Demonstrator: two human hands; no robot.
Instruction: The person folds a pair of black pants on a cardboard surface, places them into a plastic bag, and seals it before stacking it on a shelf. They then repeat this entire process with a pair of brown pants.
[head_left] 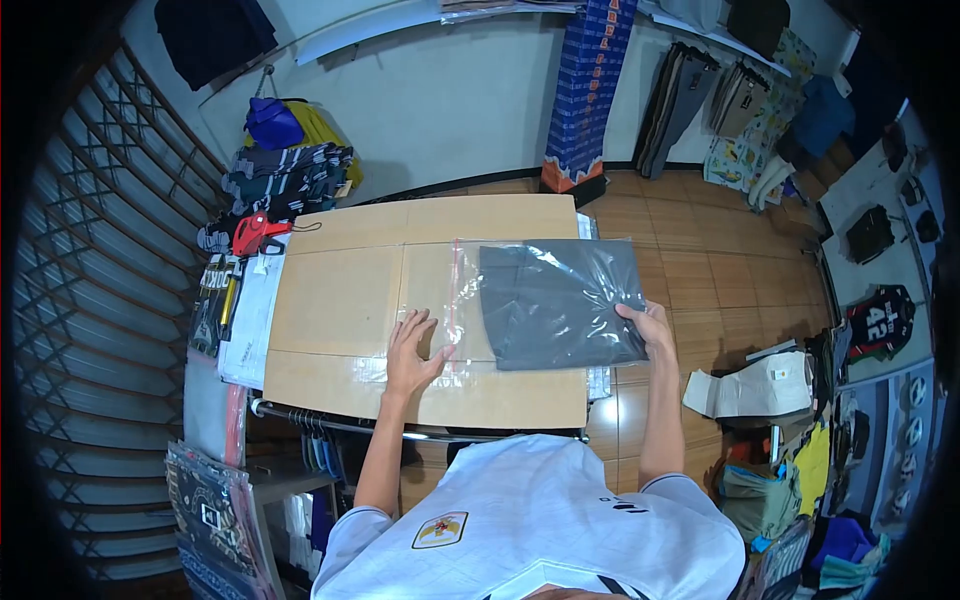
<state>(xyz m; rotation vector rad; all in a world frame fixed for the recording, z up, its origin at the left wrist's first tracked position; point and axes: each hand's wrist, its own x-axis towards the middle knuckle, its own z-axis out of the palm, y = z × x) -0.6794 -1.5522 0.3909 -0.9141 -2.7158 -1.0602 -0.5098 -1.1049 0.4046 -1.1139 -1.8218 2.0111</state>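
Note:
A folded dark grey garment [560,300] lies inside a clear plastic bag [462,290] on a flat sheet of cardboard [335,300]. My right hand [648,326] grips the bag's right end, thumb on top and fingers underneath. Near the bag's left end, where a reddish strip runs along the plastic, my left hand [412,352] rests with fingers spread and thumb apart. The clear, unfilled part of the bag reaches toward that hand. The bag's right end hangs slightly past the cardboard's right edge.
A red tape dispenser [258,234] and a yellow cutter [229,300] sit left of the cardboard, beside stacked clothes [290,180]. A patterned blue pillar [588,100] stands behind. Crumpled cardboard [755,388] and piled clothes [765,495] occupy the right. A folding metal gate [100,330] lines the left.

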